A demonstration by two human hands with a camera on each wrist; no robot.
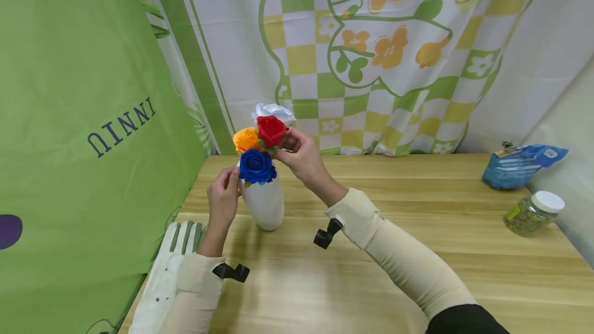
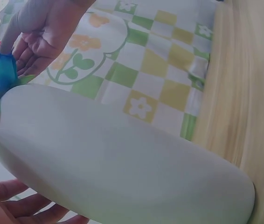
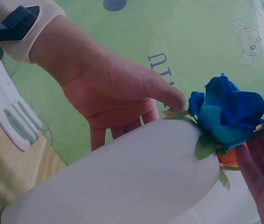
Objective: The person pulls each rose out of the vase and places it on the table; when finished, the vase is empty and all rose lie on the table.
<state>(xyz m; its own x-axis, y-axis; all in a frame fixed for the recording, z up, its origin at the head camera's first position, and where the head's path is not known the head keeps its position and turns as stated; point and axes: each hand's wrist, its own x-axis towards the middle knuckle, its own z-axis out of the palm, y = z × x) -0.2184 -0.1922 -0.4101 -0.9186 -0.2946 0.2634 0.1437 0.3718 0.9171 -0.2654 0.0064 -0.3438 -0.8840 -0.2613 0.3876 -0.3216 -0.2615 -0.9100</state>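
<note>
Head view downward, wrist close-ups, shared vase [image 1: 264, 202]

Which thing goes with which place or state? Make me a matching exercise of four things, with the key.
1. Vase
2. Left hand
3. Right hand
4. Jar

A. At the red rose
B. Topped with a white lid
C. White, with the blue rose at its mouth
D. At the vase's rim

Pairs: 1-C, 2-D, 3-A, 4-B

Four flowers [image 1: 257, 166] show: one blue, one red, one orange, one white. One left hand [image 1: 223, 200], one right hand [image 1: 302, 156], one vase [image 1: 265, 206], one jar [image 1: 529, 216] and one bag [image 1: 510, 170] appear.
</note>
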